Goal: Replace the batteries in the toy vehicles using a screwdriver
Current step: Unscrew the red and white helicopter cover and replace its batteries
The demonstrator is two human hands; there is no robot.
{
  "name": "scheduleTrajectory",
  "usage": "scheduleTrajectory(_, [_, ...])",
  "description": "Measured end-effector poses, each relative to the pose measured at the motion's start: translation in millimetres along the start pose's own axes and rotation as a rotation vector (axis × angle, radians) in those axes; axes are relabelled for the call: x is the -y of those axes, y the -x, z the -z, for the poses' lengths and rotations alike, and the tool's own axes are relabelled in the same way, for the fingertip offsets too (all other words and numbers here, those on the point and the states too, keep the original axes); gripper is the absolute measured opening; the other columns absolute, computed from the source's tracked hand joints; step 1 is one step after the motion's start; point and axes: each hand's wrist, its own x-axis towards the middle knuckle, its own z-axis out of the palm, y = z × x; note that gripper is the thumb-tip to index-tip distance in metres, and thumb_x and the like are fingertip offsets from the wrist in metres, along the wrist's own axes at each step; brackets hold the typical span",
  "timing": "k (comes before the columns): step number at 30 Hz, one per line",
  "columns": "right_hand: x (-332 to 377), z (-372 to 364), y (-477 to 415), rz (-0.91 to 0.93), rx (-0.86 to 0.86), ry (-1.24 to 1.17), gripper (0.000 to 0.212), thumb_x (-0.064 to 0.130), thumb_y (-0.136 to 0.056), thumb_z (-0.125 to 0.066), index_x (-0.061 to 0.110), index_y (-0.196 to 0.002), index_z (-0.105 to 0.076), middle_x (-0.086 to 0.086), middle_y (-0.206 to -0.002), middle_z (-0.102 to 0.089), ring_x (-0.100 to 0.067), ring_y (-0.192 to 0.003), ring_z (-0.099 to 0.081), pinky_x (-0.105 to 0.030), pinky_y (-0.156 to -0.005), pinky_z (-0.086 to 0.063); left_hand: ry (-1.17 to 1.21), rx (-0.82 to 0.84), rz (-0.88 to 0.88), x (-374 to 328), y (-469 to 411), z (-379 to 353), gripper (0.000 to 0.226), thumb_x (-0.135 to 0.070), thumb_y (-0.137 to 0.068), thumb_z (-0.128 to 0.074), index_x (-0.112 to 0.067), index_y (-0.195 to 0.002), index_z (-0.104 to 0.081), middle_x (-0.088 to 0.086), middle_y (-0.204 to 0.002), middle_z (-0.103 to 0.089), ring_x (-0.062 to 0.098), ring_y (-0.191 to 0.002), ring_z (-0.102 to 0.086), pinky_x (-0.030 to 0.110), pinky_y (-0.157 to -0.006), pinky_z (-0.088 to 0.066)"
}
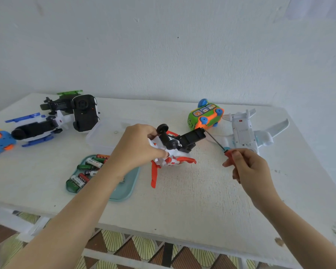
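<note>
Mid-task, I judge: the left hand (138,148) grips the upturned helicopter (179,142) at table centre, the right hand (250,167) pinches the screwdriver (219,146) against its black cover (196,135), and batteries (83,171) wait at eight o'clock.

Bright, soft daylight – faint shadows, slightly hazy, wide-angle bending at edges

you are facing a white table (192,200) where a red-and-white toy helicopter (175,152) is showing its black underside, a screwdriver (227,153) is sporting a red handle with a teal collar, green and red batteries (80,179) are lying on a teal tray (124,191), and brown triangles are patterning the floor (136,247).
</note>
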Motion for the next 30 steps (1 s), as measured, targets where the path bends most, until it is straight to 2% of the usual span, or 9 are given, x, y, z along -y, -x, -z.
scheduleTrajectory(4, [1, -1, -1, -0.043, -0.014, -0.031, 0.023, 0.015, -0.100, -0.043, 0.019, -0.091, -0.064, 0.003, -0.073, -0.067, -0.015, -0.051, -0.045, -0.025, -0.052, -0.037, 0.021, 0.028, 0.031, -1, 0, 3, 0.032, -0.021, -0.063, -0.087, -0.021, -0.091, -0.071, -0.022, -0.074, -0.058, -0.006, -0.069, -0.054, 0.010, -0.055, -0.038])
scheduleTrajectory(8, [1, -1, -1, -0.070, -0.010, -0.042, 0.024, 0.015, -0.101, -0.043, 0.019, -0.089, -0.063, 0.002, -0.072, -0.066, -0.015, -0.051, -0.042, -0.026, -0.050, -0.036, 0.069, 0.054, 0.064, 1, 1, 3, 0.028, -0.020, -0.063, -0.087, -0.026, -0.082, -0.067, -0.020, -0.074, -0.059, -0.005, -0.069, -0.055, 0.006, -0.054, -0.039])
scheduleTrajectory(11, [3, -1, -1, -0.110, 0.008, -0.072, 0.024, 0.016, -0.101, -0.043, 0.015, -0.087, -0.063, 0.000, -0.069, -0.060, -0.015, -0.053, -0.040, -0.027, -0.049, -0.035, 0.129, 0.061, 0.117, 7, -1, 0, 0.028, -0.018, -0.063, -0.088, -0.018, -0.087, -0.072, -0.006, -0.080, -0.069, 0.008, -0.073, -0.061, 0.020, -0.063, -0.044])
scheduleTrajectory(13, [3, -2, -1, -0.136, 0.028, -0.100, 0.022, 0.019, -0.099, -0.046, 0.014, -0.088, -0.065, -0.002, -0.067, -0.050, -0.015, -0.055, -0.038, -0.028, -0.050, -0.034, 0.169, 0.060, 0.161, 12, 0, -1, 0.029, -0.018, -0.065, -0.087, -0.017, -0.091, -0.073, -0.004, -0.084, -0.070, 0.009, -0.076, -0.061, 0.024, -0.065, -0.044])
scheduleTrajectory(16, [1, -2, -1, -0.144, 0.048, -0.106, 0.020, 0.021, -0.098, -0.049, 0.015, -0.093, -0.067, -0.003, -0.067, -0.042, -0.014, -0.056, -0.035, -0.028, -0.050, -0.033, 0.203, 0.074, 0.184, 21, 1, -1, 0.023, -0.019, -0.069, -0.084, -0.021, -0.090, -0.073, -0.009, -0.084, -0.070, 0.008, -0.080, -0.063, 0.021, -0.068, -0.046])
scheduleTrajectory(20, [1, -3, -2, -0.175, 0.065, -0.118, 0.023, 0.021, -0.100, -0.047, 0.015, -0.090, -0.067, -0.004, -0.070, -0.043, -0.013, -0.056, -0.036, -0.027, -0.050, -0.032, 0.203, 0.098, 0.200, 27, 2, -3, 0.022, -0.027, -0.071, -0.084, -0.019, -0.089, -0.075, -0.005, -0.086, -0.071, 0.007, -0.082, -0.063, 0.017, -0.067, -0.044])
scheduleTrajectory(22, [3, -4, -1, -0.192, 0.077, -0.137, 0.024, 0.021, -0.100, -0.046, 0.015, -0.088, -0.066, -0.005, -0.070, -0.043, -0.013, -0.056, -0.036, -0.026, -0.050, -0.032, 0.225, 0.086, 0.224, 29, 2, -4, 0.027, -0.030, -0.069, -0.085, -0.015, -0.089, -0.076, -0.002, -0.083, -0.072, 0.006, -0.075, -0.063, 0.014, -0.061, -0.044])
scheduleTrajectory(25, [4, -5, 1, -0.216, 0.088, -0.163, 0.025, 0.021, -0.100, -0.045, 0.012, -0.087, -0.065, -0.004, -0.067, -0.046, -0.013, -0.054, -0.038, -0.026, -0.050, -0.033, 0.306, 0.080, 0.258, 33, 1, -4, 0.019, -0.024, -0.069, -0.085, -0.014, -0.083, -0.076, -0.004, -0.071, -0.071, -0.002, -0.059, -0.063, 0.006, -0.051, -0.041])
scheduleTrajectory(30, [4, -5, 0, -0.221, 0.106, -0.173, 0.028, 0.022, -0.101, -0.044, 0.008, -0.086, -0.064, -0.006, -0.068, -0.057, -0.014, -0.049, -0.048, -0.028, -0.049, -0.042, 0.418, 0.138, 0.283, 41, 4, -2, 0.008, -0.017, -0.074, -0.081, -0.018, -0.075, -0.073, -0.006, -0.061, -0.066, 0.000, -0.058, -0.058, 0.010, -0.055, -0.042])
